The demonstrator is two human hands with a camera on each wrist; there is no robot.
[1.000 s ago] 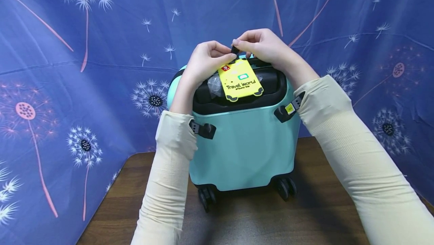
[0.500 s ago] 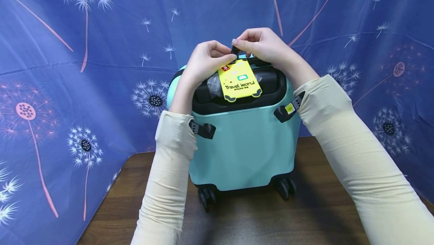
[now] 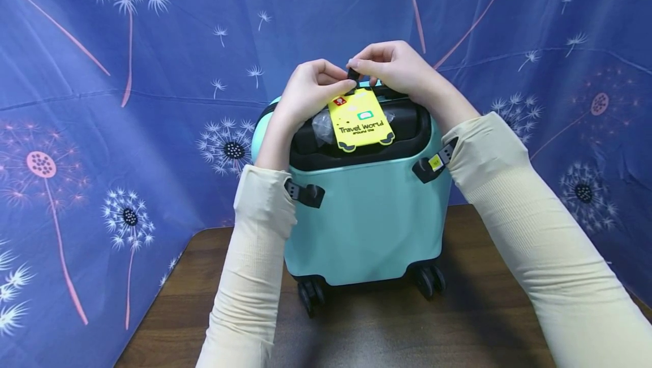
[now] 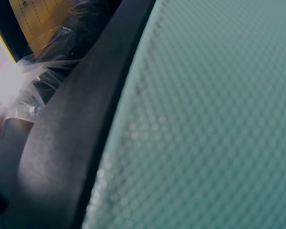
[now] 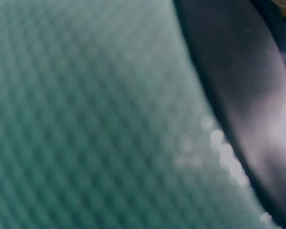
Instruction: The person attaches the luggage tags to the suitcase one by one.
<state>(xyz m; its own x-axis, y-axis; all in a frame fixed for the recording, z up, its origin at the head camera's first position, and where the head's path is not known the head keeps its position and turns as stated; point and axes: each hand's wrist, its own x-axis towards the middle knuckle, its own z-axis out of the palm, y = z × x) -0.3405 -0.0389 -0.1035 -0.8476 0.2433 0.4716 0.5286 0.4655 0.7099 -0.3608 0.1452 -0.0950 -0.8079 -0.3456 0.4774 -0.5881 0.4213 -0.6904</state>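
Observation:
A yellow luggage tag point(image 3: 360, 122) printed "Travel World" lies against the black top of a mint-green suitcase point(image 3: 367, 221). Its black strap point(image 3: 354, 75) rises from the tag's upper end. My left hand point(image 3: 313, 92) pinches the strap low down, thumb just over the tag's top edge. On the strap's upper end, my right hand point(image 3: 394, 68) has thumb and fingertips closed. Clear plastic wrap point(image 3: 322, 126) shows beside the tag. In the left wrist view the suitcase's textured shell point(image 4: 205, 119) fills most of the picture, and the right wrist view is much the same.
The suitcase stands upright on black caster wheels point(image 3: 428, 282) on a brown wooden table point(image 3: 356, 334). A blue cloth point(image 3: 168, 45) with dandelion prints hangs close behind and at both sides. Black wrist cameras point(image 3: 308, 195) sit at both cuffs, overlapping the suitcase front.

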